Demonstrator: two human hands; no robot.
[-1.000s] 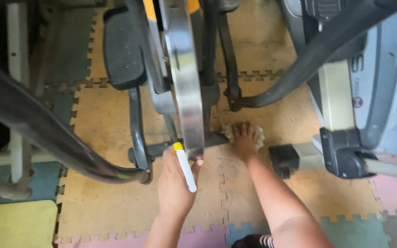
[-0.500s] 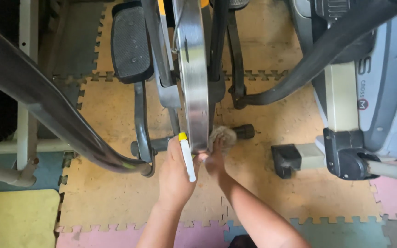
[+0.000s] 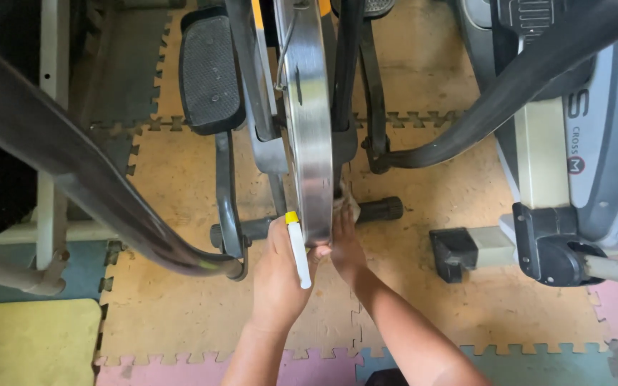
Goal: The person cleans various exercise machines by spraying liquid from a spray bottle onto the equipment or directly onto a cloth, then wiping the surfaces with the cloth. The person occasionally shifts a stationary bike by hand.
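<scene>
Pressing in from either side, the person's two hands meet at the bottom edge of a big steel flywheel (image 3: 307, 121) that stands on edge at the centre of an exercise machine. The left hand (image 3: 278, 275), at about 7 o'clock from the wheel's lower rim, is closed round a slim white pen-like tube with a yellow cap (image 3: 297, 246), cap pointing up toward the wheel and its fingertips touching the rim. The right hand (image 3: 345, 246), at about 5 o'clock, is closed on a small crumpled cloth (image 3: 347, 204) held flat against the wheel's right face; only a scrap of the cloth shows above the fingers. The flywheel looks heavy, rigid and smooth, probably slick under bare skin, and it sits on an axle, so it is likely to turn when pushed rather than stay put; steadying it at the rim, as the left hand does, seems the sound hold. The cloth is soft and light and will bunch, so a palm pressed over it suits it best. The tube is light and stiff, easily kept between thumb and fingers. At 10 o'clock hangs a black foot pedal (image 3: 211, 75); a dark curved frame bar (image 3: 101, 193) sweeps across at 9 o'clock, and tan foam floor mats (image 3: 459, 193) lie beneath.
</scene>
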